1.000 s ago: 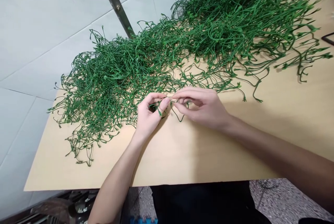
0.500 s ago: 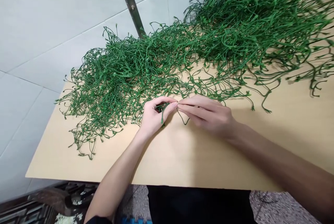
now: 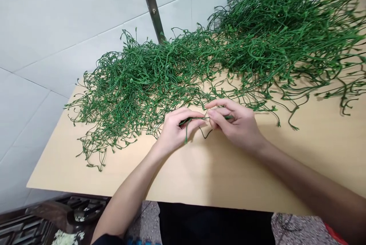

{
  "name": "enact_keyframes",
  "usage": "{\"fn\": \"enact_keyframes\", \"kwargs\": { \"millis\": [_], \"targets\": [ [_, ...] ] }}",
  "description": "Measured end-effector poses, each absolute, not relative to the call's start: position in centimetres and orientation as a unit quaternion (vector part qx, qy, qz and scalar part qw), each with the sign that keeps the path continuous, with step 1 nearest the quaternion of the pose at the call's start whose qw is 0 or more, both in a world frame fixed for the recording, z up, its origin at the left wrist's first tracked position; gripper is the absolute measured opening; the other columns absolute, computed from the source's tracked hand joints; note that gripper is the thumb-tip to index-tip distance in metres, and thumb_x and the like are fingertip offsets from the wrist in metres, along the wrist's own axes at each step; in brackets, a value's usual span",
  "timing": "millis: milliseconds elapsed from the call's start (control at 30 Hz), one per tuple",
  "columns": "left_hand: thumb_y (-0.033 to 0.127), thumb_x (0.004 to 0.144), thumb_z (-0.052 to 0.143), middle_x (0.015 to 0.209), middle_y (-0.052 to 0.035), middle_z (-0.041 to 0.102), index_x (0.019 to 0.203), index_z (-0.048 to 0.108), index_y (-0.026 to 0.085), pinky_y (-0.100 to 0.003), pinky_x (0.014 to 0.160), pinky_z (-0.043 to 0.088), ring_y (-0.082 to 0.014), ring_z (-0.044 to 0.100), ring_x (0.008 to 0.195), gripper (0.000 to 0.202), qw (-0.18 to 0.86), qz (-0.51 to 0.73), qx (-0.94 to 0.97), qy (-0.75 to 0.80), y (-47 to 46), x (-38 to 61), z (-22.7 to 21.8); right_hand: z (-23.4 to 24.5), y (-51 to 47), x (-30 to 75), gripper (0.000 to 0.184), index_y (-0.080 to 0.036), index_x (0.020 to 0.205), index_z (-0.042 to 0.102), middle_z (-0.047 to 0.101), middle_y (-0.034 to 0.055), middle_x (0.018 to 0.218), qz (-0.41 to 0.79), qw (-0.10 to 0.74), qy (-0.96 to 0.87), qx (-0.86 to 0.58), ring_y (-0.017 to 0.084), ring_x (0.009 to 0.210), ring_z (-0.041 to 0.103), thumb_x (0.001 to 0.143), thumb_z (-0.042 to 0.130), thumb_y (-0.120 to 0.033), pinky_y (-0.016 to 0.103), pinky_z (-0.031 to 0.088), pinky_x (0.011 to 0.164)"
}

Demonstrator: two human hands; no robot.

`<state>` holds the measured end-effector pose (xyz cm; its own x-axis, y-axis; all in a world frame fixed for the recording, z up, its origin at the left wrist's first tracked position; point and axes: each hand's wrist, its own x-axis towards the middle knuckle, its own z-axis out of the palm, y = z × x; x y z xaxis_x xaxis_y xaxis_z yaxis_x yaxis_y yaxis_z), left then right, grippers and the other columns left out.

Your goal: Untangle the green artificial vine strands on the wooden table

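Note:
My left hand and my right hand meet over the middle of a light wooden table. Both pinch the same thin green plastic stem, which runs between their fingertips; short ends dangle below the left fingers. Just behind the hands lies a big tangled heap of green plastic stems, touching the table's back edge. A second, denser heap of the same stems fills the far right.
White wall tiles rise behind the table, crossed by a slanted metal bar. Loose stem tips trail onto the table right of my hands. Dark clutter sits on the floor at the lower left.
The view shifted slightly. My right hand's fingers curled from stretched out into a pinch on the stem, and both hands moved a little to the right.

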<state>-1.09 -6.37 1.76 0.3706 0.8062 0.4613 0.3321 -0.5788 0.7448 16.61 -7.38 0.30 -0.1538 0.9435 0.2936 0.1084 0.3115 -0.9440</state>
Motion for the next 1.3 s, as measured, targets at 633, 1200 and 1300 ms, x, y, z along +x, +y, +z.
{"fn": "enact_keyframes", "kwargs": {
  "millis": [633, 1200, 1300],
  "targets": [
    [0.027, 0.096, 0.048, 0.052, 0.0027, 0.048, 0.055, 0.052, 0.015, -0.023, 0.055, 0.035, -0.0083, 0.043, 0.05, 0.043, 0.233, 0.368, 0.788, 0.434, -6.9, -1.1, 2.4, -1.5, -6.4, 17.0, 0.037, -0.022, 0.114, 0.063, 0.068, 0.0032, 0.077, 0.034, 0.539, -0.809, -0.234, 0.015, 0.065, 0.062, 0.08, 0.069, -0.007, 0.028, 0.056, 0.063],
    [0.023, 0.096, 0.046, 0.055, 0.0025, 0.048, 0.058, 0.05, 0.016, -0.021, 0.054, 0.035, -0.0087, 0.044, 0.053, 0.038, 0.266, 0.355, 0.814, 0.376, -6.8, -1.3, 2.9, -1.1, -6.2, 17.3, 0.02, -0.023, 0.105, 0.063, 0.071, 0.0075, 0.092, 0.073, 0.516, -0.814, -0.255, 0.017, 0.075, 0.067, 0.086, 0.065, -0.016, 0.029, 0.056, 0.065],
    [0.021, 0.096, 0.046, 0.056, 0.0019, 0.052, 0.059, 0.052, 0.016, -0.021, 0.055, 0.037, -0.0085, 0.047, 0.054, 0.038, 0.264, 0.353, 0.814, 0.379, -6.8, -1.3, 2.9, -1.0, -6.6, 16.9, 0.012, -0.022, 0.095, 0.067, 0.071, 0.0026, 0.075, 0.165, 0.527, -0.784, -0.285, 0.014, 0.065, 0.064, 0.088, 0.06, -0.015, 0.027, 0.054, 0.061]
  ]
}}
